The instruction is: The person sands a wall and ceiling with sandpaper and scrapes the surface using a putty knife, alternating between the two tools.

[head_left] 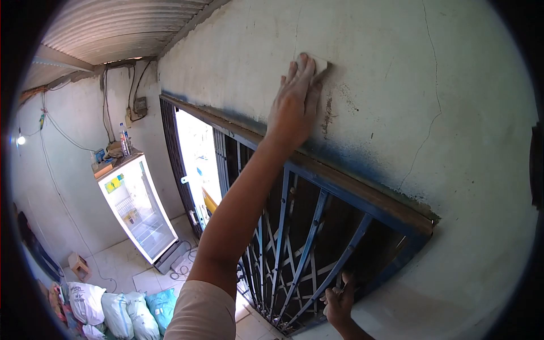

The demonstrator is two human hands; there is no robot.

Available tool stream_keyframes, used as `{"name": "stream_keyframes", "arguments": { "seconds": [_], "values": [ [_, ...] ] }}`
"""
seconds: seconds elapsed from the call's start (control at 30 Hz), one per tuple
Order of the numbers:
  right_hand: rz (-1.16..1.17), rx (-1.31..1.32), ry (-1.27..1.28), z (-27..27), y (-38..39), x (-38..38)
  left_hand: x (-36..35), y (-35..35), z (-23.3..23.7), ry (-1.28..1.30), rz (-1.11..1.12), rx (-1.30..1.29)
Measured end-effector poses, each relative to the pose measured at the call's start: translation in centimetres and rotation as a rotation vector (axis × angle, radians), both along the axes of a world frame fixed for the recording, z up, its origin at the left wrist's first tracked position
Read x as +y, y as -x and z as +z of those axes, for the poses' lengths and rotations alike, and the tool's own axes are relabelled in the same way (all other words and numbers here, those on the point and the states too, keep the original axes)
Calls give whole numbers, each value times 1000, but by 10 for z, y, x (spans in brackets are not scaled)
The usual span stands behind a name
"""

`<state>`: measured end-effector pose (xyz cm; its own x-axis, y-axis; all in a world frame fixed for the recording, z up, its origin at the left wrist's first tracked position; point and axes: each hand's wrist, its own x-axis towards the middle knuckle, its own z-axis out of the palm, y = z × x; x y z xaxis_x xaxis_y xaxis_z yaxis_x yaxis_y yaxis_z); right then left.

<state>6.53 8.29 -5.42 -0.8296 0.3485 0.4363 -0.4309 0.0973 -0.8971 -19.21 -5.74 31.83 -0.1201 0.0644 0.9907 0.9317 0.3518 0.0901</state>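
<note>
My left hand is raised against the pale wall, palm toward it and fingers stretched upward. White dust coats its fingers. Under the fingertips it presses a pale flat piece that looks like folded sandpaper; most of it is covered by the hand. Lower down, my right hand is curled beside the bars of the blue folding metal gate. Its fingers are closed, but what they grip is too small and dark to make out.
A wooden lintel runs above the gate, with blue paint smears and chipped plaster over it. Thin cracks mark the wall. A lit glass-door fridge stands left, bottles on top. Stuffed sacks and a brick sit on the tiled floor.
</note>
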Motion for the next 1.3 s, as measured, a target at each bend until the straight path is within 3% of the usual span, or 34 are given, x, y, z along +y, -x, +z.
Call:
{"name": "stream_keyframes", "arguments": {
  "seconds": [0.37,0.5,0.53,0.63,0.77,1.03,1.07,1.17,1.3],
  "values": [
    [-38,-47,-53,9,-4,-2,-15,57,75,-108,131,-83],
    [-24,-46,-20,7,-8,-2,-14,90,94,-236,223,99],
    [-20,-61,-38,5,-9,0,-25,72,100,-166,103,-92],
    [-57,-82,-81,12,-8,-3,-35,86,113,-196,107,-168],
    [-82,-60,-64,0,-6,-4,-41,117,125,-252,72,-90],
    [-142,-3,-180,-1,-3,-4,-59,126,131,-242,-41,-215],
    [-92,-32,-103,5,-5,-6,-59,124,132,-243,2,-261],
    [-176,-39,-224,-9,-2,1,-59,119,132,-205,37,-281],
    [-241,-71,-238,-6,-4,-2,-54,124,122,-132,278,-297]
  ]
}}
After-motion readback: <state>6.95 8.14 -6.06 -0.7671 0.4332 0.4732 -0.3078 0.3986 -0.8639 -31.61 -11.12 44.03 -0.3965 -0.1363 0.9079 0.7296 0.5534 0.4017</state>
